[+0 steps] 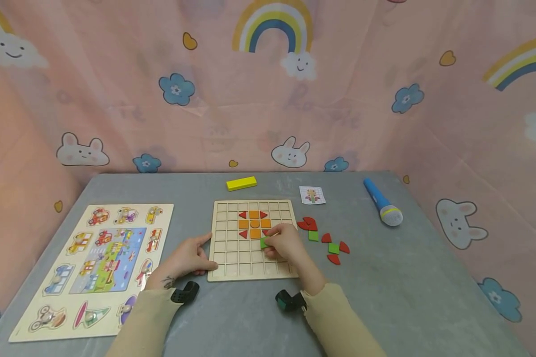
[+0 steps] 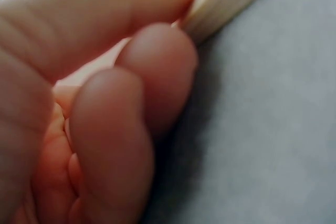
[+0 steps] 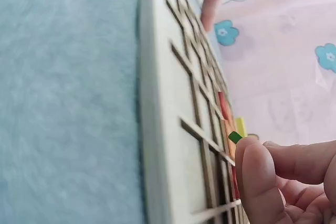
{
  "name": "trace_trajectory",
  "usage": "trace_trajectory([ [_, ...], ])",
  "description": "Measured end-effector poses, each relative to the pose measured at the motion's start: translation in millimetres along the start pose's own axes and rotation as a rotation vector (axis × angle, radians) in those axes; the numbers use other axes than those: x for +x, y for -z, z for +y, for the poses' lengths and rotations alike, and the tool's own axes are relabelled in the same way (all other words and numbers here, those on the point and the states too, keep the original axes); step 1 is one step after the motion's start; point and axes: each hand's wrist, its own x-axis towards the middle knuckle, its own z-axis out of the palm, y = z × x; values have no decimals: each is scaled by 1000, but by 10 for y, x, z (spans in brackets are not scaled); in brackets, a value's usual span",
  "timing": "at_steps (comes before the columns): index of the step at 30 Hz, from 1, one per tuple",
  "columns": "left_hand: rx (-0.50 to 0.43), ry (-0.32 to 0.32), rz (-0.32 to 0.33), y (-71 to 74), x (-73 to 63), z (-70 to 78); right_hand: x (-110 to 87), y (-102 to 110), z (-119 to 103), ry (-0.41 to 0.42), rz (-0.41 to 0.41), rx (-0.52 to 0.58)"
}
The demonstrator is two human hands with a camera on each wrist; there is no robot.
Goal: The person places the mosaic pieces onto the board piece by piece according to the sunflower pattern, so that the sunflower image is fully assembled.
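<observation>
so the person's right hand (image 1: pixel 288 244) had a green square piece (image 1: pixel 263 243) pinched between thumb and fingertips, held at the wooden grid board (image 1: pixel 225 255) — right by the lower edge of the pattern laid out there. the left hand (image 1: pixel 184 259) was on the board's left side, thumb at the near corner and index finger further up the edge, those two spread well apart and touching the wood, the other fingers bent.

the pattern itself was orange squares (image 1: pixel 254 214) around an orange middle piece (image 1: pixel 254 224), with red triangles (image 1: pixel 243 215) at the corners, one partly hidden by the right hand. just right of the board lay loose red wedges (image 1: pixel 333 259) and two more green squares (image 1: pixel 333 248).

past the board sat a yellow bar (image 1: pixel 241 184) and a little printed card (image 1: pixel 312 195), with a blue microphone (image 1: pixel 384 203) off to the right. a vehicle puzzle board (image 1: pixel 163 218) took up the left of the grey table (image 1: pixel 411 292) — part of it was behind the left arm.
</observation>
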Motion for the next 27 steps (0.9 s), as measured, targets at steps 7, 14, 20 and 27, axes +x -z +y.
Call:
trace_trajectory([
  [7,-8,-6,-10,0,-5,3,71,-123,60,19,28,-39],
  [14,-19,1,-12,8,0,11,103,-185,37,61,47,-131],
  [20,-20,7,-10,9,1,11,108,-209,5,76,64,-255],
  [27,-20,13,-13,6,7,0,69,114,-81,149,151,-415],
])
